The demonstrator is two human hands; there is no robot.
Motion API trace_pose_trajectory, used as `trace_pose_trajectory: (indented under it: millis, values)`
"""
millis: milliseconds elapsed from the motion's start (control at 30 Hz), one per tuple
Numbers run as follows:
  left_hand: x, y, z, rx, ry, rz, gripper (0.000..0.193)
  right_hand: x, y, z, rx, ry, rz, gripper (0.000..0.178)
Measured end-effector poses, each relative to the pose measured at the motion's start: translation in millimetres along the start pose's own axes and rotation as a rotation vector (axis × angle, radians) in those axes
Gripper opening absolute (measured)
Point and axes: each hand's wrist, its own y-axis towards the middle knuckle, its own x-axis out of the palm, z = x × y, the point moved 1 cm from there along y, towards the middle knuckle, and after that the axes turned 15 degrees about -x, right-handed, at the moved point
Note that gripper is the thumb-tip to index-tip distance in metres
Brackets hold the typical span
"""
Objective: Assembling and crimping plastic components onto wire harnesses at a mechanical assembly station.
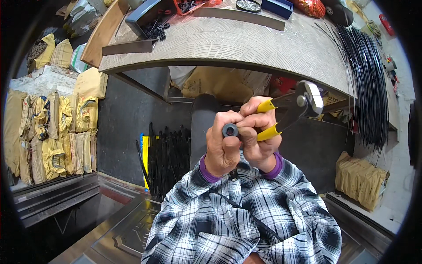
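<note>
My left hand (223, 143) is closed around a black round tube-like part (230, 130), its end with a hole in the middle facing up at me. In my right hand (260, 145) sits a pair of pincers (301, 101) with yellow-sleeved handles and a broad steel head pointing away to the right. The handles are spread apart. The thumb and fingertips of that same hand meet the left fingers beside the black part, and whatever they pinch there is hidden. Both hands are held together in front of my plaid-sleeved chest, short of the table.
A patterned-top table (246, 42) stretches across the far side, with a blue box (147, 17) tipped over small black parts. Long black strips (365, 83) hang off its right end. More black strips (169, 154) stand at lower left, near stacked yellow sacks (57, 136).
</note>
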Motion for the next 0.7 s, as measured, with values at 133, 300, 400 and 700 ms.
trace_pose_trajectory:
  millis: [133, 300, 400, 700]
  values:
    - [-15.7, 1.6, -6.0, -0.038, 0.054, 0.094, 0.054, 14.4, 0.9, -1.1, 0.032, -0.108, -0.058, 0.006]
    - [-38.2, 0.2, -23.3, -0.139, -0.267, 0.092, 0.060, -16.3, 17.4, 6.8, -0.058, -0.373, -0.503, 0.023]
    - [-49.7, 0.4, -18.1, -0.207, -0.171, 0.079, 0.066, -49.2, 21.8, 2.7, -0.189, -0.603, -0.787, 0.023]
    - [-28.4, 1.2, -20.3, -0.182, -0.134, 0.060, 0.062, -56.9, 48.1, -5.8, -0.189, -0.646, -1.107, 0.028]
